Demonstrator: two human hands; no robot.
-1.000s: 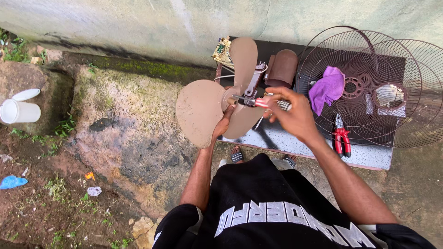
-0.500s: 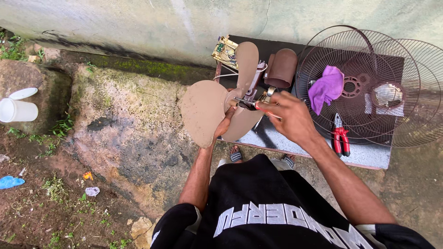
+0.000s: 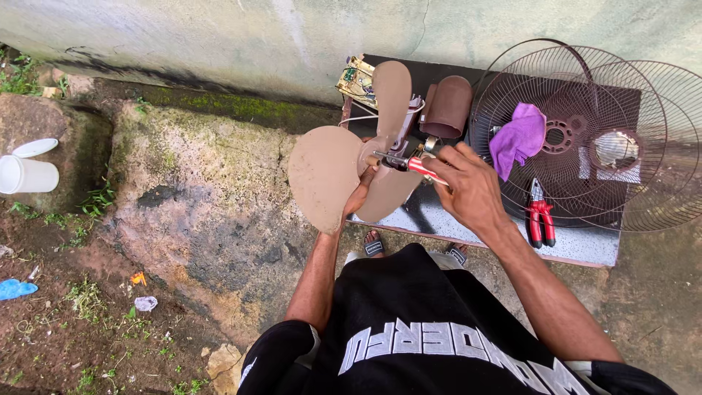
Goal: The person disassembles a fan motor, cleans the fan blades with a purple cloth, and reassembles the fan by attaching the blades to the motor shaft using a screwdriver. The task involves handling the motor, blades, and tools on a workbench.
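Fan blade [image 3: 329, 175], brown and three-lobed, sits off its grilles, held over the board's left edge; my left hand [image 3: 360, 196] clamps it from below; my right hand [image 3: 468, 186] grips a red-handled screwdriver [image 3: 409, 162] at its hub; both wire grilles [image 3: 585, 139] lie on the board, so reassembly looks undone.

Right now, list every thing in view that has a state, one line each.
fan blade: off its fan, held up by the hub.
left hand: gripping the fan blade from below.
right hand: closed round the screwdriver.
screwdriver: tip at the blade's hub.
fan grilles: detached, lying flat, overlapping.
purple cloth: crumpled on a grille.
pliers: shut, lying on the table.
white cup: on its side, lid off.
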